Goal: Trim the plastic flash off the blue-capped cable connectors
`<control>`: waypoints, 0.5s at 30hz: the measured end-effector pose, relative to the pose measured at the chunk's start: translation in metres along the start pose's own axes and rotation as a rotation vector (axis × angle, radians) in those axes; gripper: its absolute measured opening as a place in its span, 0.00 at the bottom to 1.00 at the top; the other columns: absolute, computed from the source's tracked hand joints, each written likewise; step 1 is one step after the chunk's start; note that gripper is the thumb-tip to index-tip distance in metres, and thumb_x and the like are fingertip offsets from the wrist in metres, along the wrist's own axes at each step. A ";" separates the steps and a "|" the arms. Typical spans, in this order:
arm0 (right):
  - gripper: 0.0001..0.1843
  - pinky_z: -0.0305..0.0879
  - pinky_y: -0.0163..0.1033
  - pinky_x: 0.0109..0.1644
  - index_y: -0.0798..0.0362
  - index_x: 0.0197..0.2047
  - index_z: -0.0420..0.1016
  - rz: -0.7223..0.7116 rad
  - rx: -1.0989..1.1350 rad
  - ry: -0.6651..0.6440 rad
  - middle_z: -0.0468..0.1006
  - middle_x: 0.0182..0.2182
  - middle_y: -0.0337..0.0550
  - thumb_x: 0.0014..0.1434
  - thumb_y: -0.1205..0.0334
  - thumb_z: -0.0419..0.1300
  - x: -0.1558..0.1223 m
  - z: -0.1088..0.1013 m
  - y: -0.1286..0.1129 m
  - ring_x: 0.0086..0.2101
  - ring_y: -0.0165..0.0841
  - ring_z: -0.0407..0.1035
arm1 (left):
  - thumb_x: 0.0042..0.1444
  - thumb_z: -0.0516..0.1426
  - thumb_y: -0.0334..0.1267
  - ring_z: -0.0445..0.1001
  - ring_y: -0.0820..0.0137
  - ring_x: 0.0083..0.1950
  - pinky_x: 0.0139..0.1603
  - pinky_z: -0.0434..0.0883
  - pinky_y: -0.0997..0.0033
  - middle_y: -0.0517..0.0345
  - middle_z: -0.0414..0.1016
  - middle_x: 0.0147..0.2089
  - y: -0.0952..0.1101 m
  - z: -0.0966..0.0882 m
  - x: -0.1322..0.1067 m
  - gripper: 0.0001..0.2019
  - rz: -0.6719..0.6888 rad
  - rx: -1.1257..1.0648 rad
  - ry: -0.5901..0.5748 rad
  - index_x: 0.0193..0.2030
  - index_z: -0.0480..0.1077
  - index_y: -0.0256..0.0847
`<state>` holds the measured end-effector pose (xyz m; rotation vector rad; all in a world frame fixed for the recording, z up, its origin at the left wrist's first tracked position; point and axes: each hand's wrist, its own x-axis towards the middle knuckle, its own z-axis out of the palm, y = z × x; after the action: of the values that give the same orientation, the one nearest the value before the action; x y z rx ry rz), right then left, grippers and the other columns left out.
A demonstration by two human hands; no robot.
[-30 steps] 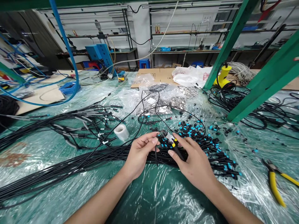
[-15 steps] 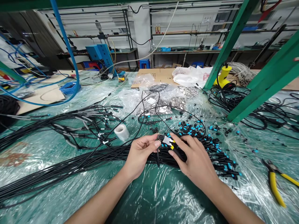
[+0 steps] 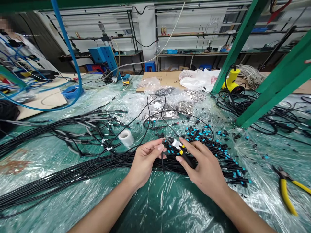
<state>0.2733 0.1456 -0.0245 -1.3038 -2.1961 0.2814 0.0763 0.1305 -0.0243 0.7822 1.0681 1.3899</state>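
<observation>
My right hand (image 3: 204, 168) is shut around a small black-handled hand tool (image 3: 183, 153) with yellow marks and a metal head. My left hand (image 3: 145, 161) pinches a thin black cable (image 3: 162, 160) close to that metal head, and the cable's end is hidden by my fingers. Under both hands runs a thick bundle of black cables (image 3: 82, 170), ending to the right in blue-tipped connectors (image 3: 234, 174). More loose black-and-blue connectors (image 3: 196, 134) lie just beyond my hands. A white tape roll (image 3: 126, 138) stands left of my left hand.
Yellow-handled pliers (image 3: 284, 191) lie at the right on the plastic-covered green table (image 3: 155, 207). Foil packets in clear bags (image 3: 165, 113) lie ahead. Green steel posts (image 3: 274, 87) rise at the right, beside coiled cables. A person (image 3: 17, 48) stands at the far left behind a blue hose (image 3: 68, 42).
The tool's metal head has turned slightly and sits lower between my hands. My left hand has shifted a little. A person has come into view at the far left.
</observation>
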 end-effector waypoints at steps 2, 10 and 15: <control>0.29 0.66 0.46 0.47 0.37 0.67 0.56 -0.070 -0.088 0.024 0.70 0.44 0.43 0.64 0.49 0.54 -0.001 0.003 0.001 0.42 0.37 0.65 | 0.50 0.66 0.40 0.71 0.79 0.28 0.35 0.71 0.77 0.58 0.79 0.31 0.000 0.000 0.000 0.15 -0.007 -0.017 -0.014 0.45 0.79 0.41; 0.30 0.64 0.48 0.49 0.40 0.68 0.56 -0.095 -0.200 0.051 0.68 0.46 0.47 0.64 0.50 0.54 -0.002 0.009 0.000 0.45 0.39 0.63 | 0.51 0.65 0.39 0.70 0.81 0.28 0.35 0.71 0.79 0.59 0.78 0.31 0.000 0.000 -0.002 0.14 -0.023 -0.065 -0.044 0.45 0.79 0.41; 0.31 0.64 0.48 0.49 0.40 0.68 0.54 -0.079 -0.186 0.030 0.68 0.46 0.46 0.64 0.49 0.54 -0.003 0.009 -0.001 0.45 0.39 0.63 | 0.51 0.65 0.39 0.70 0.81 0.28 0.35 0.72 0.79 0.59 0.78 0.31 -0.001 0.001 -0.002 0.14 -0.026 -0.071 -0.042 0.45 0.79 0.42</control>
<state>0.2686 0.1437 -0.0325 -1.3044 -2.2860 0.0262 0.0778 0.1287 -0.0242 0.7405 0.9884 1.3765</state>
